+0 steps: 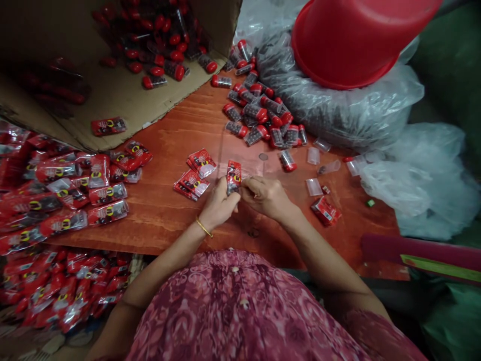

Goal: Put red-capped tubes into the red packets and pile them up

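Note:
Near the middle of the table, my left hand grips a small red packet with a yellow and black print, its thumb over the lower end. Beside it, my right hand has its fingers curled together at the packet's right edge; whether they pinch a part of it is hidden. Left of my hands lie two small stacks of flat red printed packets. Beyond my right hand is a clear tube with a red cap, filled with dark pellets.
Many filled red packets are heaped at the left. A cardboard box of red-capped tubes stands behind. More tubes lie in a pile by a plastic bag under a red bucket. Empty clear tubes lie at the right.

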Demonstrator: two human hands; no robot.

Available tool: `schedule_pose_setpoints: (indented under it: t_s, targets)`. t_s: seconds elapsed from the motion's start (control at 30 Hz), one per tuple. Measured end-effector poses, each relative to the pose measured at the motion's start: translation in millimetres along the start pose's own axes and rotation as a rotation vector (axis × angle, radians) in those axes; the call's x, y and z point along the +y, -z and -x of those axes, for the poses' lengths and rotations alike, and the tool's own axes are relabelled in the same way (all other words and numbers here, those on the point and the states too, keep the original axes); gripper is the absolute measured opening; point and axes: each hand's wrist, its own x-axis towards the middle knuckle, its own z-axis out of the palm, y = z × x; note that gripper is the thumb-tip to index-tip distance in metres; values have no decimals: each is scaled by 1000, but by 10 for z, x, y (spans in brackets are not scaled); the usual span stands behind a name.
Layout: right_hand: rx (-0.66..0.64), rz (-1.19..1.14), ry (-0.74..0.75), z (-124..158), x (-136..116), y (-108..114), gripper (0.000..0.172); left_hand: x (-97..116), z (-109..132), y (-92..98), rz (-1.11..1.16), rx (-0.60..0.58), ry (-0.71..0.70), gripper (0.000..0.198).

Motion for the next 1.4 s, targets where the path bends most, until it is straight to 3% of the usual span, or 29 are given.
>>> schedule_pose_setpoints:
  t_s: [0.4,0.6,0.97,1.4]
  targets:
    - [122,-270,-70,-1,-80,-68,14,16,9,-52,212,126,-54,4]
    - [196,-330,-269,40,-183,-95,12,27,-38,22,319,86,-53,4]
    - [88,32,-54,44,-125,-113,20,7,1,50,76,170,-59,5]
    - [175,-184,-60,-46,-71,-109,15,12,26,34,67,114,-39,4]
